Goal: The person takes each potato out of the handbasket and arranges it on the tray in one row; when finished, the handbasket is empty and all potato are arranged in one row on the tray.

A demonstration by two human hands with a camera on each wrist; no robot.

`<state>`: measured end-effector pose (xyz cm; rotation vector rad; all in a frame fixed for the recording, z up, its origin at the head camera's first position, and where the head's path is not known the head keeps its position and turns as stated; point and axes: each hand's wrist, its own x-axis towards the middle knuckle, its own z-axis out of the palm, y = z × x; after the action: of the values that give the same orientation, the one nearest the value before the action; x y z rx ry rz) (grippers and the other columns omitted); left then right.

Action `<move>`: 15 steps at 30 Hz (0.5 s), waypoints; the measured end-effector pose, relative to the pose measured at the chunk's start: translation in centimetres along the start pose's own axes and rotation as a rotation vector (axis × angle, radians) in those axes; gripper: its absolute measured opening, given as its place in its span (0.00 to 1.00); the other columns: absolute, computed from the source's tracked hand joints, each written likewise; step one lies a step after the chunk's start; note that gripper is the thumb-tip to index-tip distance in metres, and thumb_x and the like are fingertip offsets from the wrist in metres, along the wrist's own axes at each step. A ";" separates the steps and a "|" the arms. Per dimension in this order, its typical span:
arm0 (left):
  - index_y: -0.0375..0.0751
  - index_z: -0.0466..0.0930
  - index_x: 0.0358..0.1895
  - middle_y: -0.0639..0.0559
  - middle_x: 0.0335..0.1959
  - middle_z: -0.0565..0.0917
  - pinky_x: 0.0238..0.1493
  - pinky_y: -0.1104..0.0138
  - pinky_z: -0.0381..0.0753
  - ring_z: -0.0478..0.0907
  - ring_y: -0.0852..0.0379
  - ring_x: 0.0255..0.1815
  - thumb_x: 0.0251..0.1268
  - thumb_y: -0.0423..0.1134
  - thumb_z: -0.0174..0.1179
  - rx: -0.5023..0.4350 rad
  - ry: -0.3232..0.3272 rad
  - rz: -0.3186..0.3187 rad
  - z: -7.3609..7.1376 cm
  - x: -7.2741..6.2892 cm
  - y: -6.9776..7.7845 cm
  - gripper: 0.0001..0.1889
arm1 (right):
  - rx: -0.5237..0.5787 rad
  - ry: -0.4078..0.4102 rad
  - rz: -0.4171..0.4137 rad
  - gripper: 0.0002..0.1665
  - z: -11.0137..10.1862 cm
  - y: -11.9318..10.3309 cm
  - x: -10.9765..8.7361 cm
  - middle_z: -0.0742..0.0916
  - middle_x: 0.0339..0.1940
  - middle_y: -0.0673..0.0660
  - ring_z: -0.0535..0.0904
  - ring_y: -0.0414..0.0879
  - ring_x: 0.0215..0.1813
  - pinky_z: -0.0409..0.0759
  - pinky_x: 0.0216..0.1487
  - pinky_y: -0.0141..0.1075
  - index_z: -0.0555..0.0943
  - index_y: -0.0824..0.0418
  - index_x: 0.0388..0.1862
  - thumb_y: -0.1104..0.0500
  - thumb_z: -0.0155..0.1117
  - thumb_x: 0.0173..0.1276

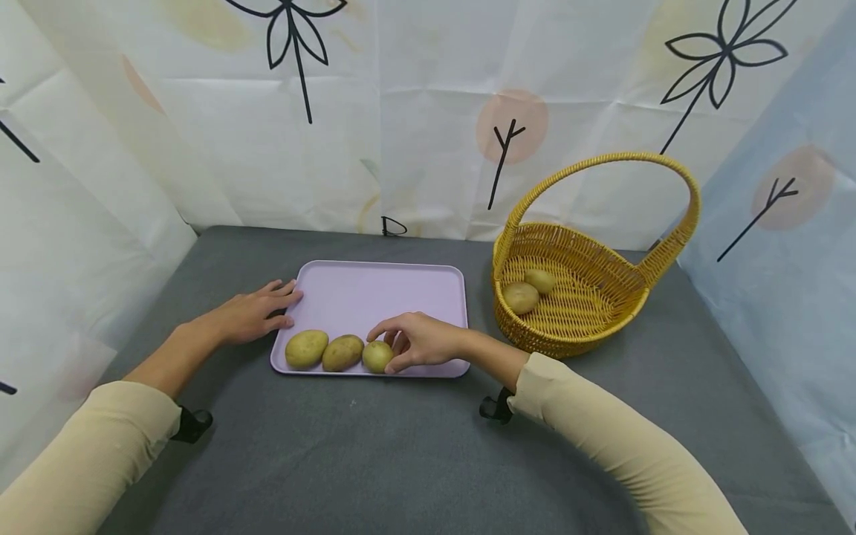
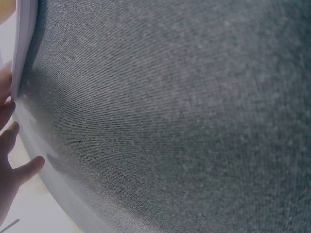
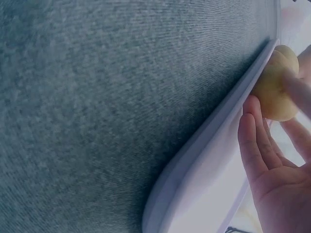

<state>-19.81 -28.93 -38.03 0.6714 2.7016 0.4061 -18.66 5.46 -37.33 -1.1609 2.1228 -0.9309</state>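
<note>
Three potatoes stand in a row along the near edge of a lilac tray (image 1: 381,286). The leftmost potato (image 1: 306,349) and the middle potato (image 1: 343,353) lie side by side. At the row's right end, my right hand (image 1: 424,340) pinches a smaller, rounder potato (image 1: 377,357) between thumb and fingers. Seen from the right wrist, that potato (image 3: 274,99) sits just inside the tray's rim. My left hand (image 1: 257,312) rests at the tray's left edge with fingers spread; only part of this hand (image 2: 9,165) shows in the left wrist view.
A yellow wicker basket (image 1: 602,301) with a tall arched handle stands right of the tray. Inside it lie a larger potato (image 1: 521,298) and a smaller potato (image 1: 540,281). Grey cloth (image 1: 321,446) covers the table, and patterned white curtains (image 1: 428,134) hang behind it.
</note>
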 end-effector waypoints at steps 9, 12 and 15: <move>0.33 0.58 0.76 0.29 0.77 0.53 0.62 0.26 0.51 0.46 0.25 0.76 0.74 0.48 0.56 0.015 0.004 -0.003 -0.2 0.1 0.1 0.35 | -0.048 0.016 0.008 0.29 0.2 -0.3 0.1 0.85 0.49 0.58 0.84 0.41 0.44 0.80 0.49 0.33 0.77 0.62 0.63 0.59 0.73 0.64; 0.32 0.59 0.75 0.29 0.77 0.54 0.62 0.27 0.52 0.47 0.25 0.76 0.74 0.48 0.56 0.023 0.008 0.005 -0.1 0.1 0.1 0.35 | -0.067 0.022 0.016 0.30 0.4 -0.5 0.2 0.84 0.50 0.59 0.84 0.42 0.45 0.80 0.50 0.35 0.76 0.62 0.64 0.59 0.73 0.64; 0.32 0.59 0.75 0.29 0.76 0.54 0.62 0.27 0.53 0.47 0.25 0.75 0.74 0.48 0.56 0.029 0.010 0.008 -0.1 0.2 0.1 0.34 | -0.092 0.032 0.008 0.32 0.6 -0.6 0.4 0.84 0.49 0.59 0.83 0.42 0.44 0.80 0.49 0.35 0.75 0.62 0.65 0.59 0.74 0.64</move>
<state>-19.95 -28.76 -37.94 0.6907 2.7200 0.3747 -18.11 4.70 -37.22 -1.1889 2.2143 -0.8616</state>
